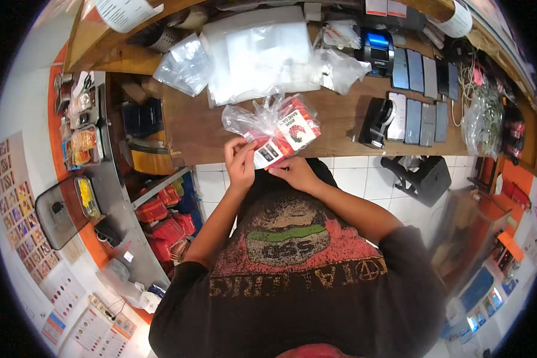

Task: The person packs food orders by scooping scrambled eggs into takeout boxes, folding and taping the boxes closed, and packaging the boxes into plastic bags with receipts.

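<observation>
A red-and-white printed food box (301, 128) with a rooster picture sits inside a clear plastic bag (240, 118), gathered and crumpled at its top. It is held at the near edge of the wooden table. My left hand (240, 166) grips the left side of the bagged box, fingers bent over its front near a white label (268, 154). At the lower edge of the package, my right hand (296, 173) has its thumb and fingers closed in a pinch on it; what lies between the fingertips is partly hidden.
Behind the package lies a stack of clear plastic bags (262, 53) on the table (334, 128). Several phones (412, 122) lie in two rows to the right, beside a black label printer (377, 51). A black stool (420, 179) stands below; red packets (167, 224) fill a left shelf.
</observation>
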A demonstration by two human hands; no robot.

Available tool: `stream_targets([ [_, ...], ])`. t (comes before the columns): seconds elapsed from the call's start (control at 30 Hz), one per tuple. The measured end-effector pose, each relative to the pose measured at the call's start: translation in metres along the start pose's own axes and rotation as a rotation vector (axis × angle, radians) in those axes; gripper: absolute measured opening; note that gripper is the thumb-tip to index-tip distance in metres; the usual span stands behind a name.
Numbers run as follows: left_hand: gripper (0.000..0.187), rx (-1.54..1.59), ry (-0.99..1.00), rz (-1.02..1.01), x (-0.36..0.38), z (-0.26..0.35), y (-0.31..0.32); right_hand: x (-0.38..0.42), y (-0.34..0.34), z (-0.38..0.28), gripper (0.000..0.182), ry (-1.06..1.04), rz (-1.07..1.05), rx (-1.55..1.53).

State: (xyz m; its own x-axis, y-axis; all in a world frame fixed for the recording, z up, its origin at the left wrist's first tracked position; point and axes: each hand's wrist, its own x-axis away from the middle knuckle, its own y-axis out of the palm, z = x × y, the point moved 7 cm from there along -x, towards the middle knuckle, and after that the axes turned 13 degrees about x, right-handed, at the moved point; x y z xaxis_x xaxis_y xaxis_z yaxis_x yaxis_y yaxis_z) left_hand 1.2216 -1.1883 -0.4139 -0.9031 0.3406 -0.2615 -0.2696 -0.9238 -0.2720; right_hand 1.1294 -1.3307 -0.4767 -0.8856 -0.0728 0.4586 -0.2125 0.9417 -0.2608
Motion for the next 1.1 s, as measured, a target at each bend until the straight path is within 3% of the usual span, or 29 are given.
stream_targets([
  [0.13, 0.017, 0.015, -0.083, 0.021, -0.002, -0.023, 0.006, -0.001, -0.003, -0.005, 0.027, -0.056, 0.103, 0.027],
  [0.23, 0.021, -0.041, 0.019, 0.056, -0.008, -0.018, 0.007, -0.002, -0.013, -0.015, 0.029, 0.015, 0.098, 0.156],
  [0.4, 0.027, 0.361, -0.364, 0.075, -0.008, -0.071, 0.007, -0.003, -0.023, -0.001, 0.028, 0.113, 0.159, 0.371],
  [0.43, 0.024, 0.476, -0.485, 0.084, -0.010, -0.084, 0.009, -0.006, -0.020, 0.006, 0.030, 0.065, 0.169, 0.169],
  [0.47, 0.024, 0.480, -0.453, 0.085, -0.018, -0.085, 0.007, -0.010, -0.020, 0.012, 0.033, 0.005, 0.181, -0.031],
  [0.53, 0.027, -0.002, -0.201, -0.041, -0.032, -0.063, 0.001, -0.013, -0.001, 0.042, 0.044, 0.265, -0.003, -0.451],
  [0.57, 0.030, 0.182, -0.391, -0.067, -0.016, -0.104, 0.006, -0.006, -0.006, 0.032, 0.047, 0.322, 0.067, -0.558],
  [0.6, 0.034, 0.368, -0.580, -0.101, 0.003, -0.143, 0.012, -0.009, -0.002, 0.030, 0.054, 0.294, -0.022, -0.742],
  [0.67, 0.039, 0.509, -0.746, -0.201, 0.012, -0.135, 0.012, -0.005, 0.003, 0.019, 0.064, 0.280, -0.184, -0.868],
  [0.73, 0.040, 0.565, -0.941, -0.205, 0.026, -0.100, 0.002, 0.004, -0.003, 0.011, 0.075, 0.304, -0.162, -0.886],
  [0.8, 0.040, 0.667, -0.629, -0.223, 0.044, -0.090, -0.001, 0.008, -0.016, 0.003, 0.076, 0.249, -0.119, -0.788],
  [0.9, 0.047, 0.772, -0.726, -0.052, 0.052, -0.046, -0.011, 0.022, -0.030, -0.024, 0.081, 0.253, -0.193, -0.713],
  [0.93, 0.052, 0.800, -0.689, -0.013, 0.046, -0.032, -0.016, 0.024, -0.035, -0.029, 0.083, 0.175, -0.217, -0.693],
  [1.0, 0.057, 0.833, -0.637, 0.027, 0.028, 0.002, -0.020, 0.020, -0.057, -0.030, 0.080, -0.107, -0.011, -0.599],
  [1.07, 0.051, 0.829, -0.412, -0.061, -0.013, 0.052, -0.017, 0.023, -0.092, -0.064, 0.077, -0.242, 0.094, -0.649],
  [1.1, 0.059, 0.830, -0.312, -0.137, -0.038, 0.077, -0.012, 0.030, -0.119, -0.090, 0.074, -0.365, 0.194, -0.707],
])
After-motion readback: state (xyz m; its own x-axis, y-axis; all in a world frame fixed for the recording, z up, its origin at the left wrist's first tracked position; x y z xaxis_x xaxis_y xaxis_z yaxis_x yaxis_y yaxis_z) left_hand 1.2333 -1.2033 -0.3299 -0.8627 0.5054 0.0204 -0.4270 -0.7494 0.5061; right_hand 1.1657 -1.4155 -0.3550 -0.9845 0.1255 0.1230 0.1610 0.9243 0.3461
